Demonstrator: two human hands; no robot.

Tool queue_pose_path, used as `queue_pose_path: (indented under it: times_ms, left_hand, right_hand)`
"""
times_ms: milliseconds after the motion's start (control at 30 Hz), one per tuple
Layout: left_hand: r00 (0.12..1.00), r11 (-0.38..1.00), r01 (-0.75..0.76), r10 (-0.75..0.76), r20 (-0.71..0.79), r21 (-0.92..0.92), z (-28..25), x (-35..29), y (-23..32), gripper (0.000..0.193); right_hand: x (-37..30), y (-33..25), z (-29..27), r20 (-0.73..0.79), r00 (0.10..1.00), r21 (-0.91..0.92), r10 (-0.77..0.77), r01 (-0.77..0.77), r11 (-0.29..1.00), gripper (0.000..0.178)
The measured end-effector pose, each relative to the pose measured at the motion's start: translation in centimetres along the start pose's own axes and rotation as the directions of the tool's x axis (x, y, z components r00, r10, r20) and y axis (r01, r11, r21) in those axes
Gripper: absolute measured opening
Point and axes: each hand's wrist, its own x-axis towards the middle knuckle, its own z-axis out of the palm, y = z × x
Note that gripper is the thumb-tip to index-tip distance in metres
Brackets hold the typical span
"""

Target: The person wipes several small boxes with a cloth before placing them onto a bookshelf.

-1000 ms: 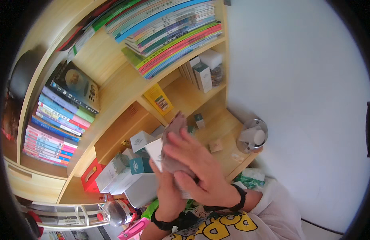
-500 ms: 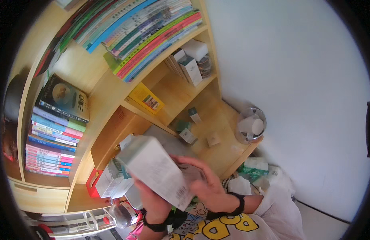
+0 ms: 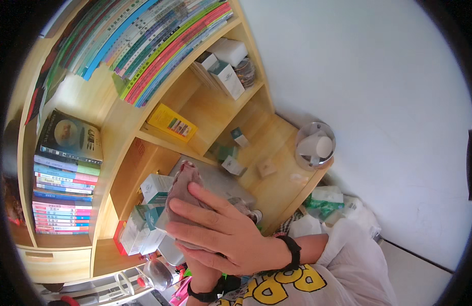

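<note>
My right hand [image 3: 233,237] lies over a greyish-brown cloth [image 3: 184,186], its fingers stretched along it and pressing it from above. Dark red shows at the cloth's upper edge. Below it, my left hand [image 3: 201,270] comes up from the lower edge, its fingers hidden behind the right hand and the cloth. A white box was in the left hand half a second ago; the cloth and right hand now cover it. Just left of the cloth stand white-and-green boxes [image 3: 155,187]. Both wrists wear dark bands.
A wooden bookshelf [image 3: 121,125] with rows of books fills the left. Small boxes [image 3: 233,165] lie on the wooden desktop [image 3: 277,148]. At its right end stands a clear round container [image 3: 315,160] holding a white cup-like piece. A white wall [image 3: 368,102] bounds the right; bags [image 3: 325,201] sit below.
My right hand has swung left across the box and spread the cloth over it, hiding the box's white face. The head view has shifted slightly.
</note>
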Motion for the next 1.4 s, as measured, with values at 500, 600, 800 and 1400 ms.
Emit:
queue_pose_path:
  times_ms: [500, 600, 800, 1400]
  left_hand:
    - [0.962, 0.973, 0.112, -0.055, 0.266, -0.204, -0.5, 1.9, 1.6, 0.084]
    - [0.991, 1.0, -0.009, 0.012, -0.13, 0.024, 3.3, 2.0, -1.2, 0.071]
    - [1.0, 0.998, 0.015, -0.015, 0.001, -0.06, 1.8, 1.8, -1.7, 0.061]
    - [0.939, 0.946, 0.319, -0.307, -0.158, 0.06, 10.6, 4.1, -3.8, 0.061]
  right_hand:
    - [-2.0, 1.1, -1.9, 0.09, 0.905, 0.706, 0.415, -0.352, 0.615, 0.046]
    - [-1.1, 0.4, -2.0, 0.044, 0.941, 0.581, 0.334, -0.296, 0.758, 0.047]
    - [-1.7, 0.2, -1.9, -0.004, 0.985, 0.316, 0.172, -0.162, 0.935, 0.038]
    - [-2.3, 2.1, -8.2, -0.162, 0.953, 0.035, 0.257, -0.254, 0.966, 0.036]
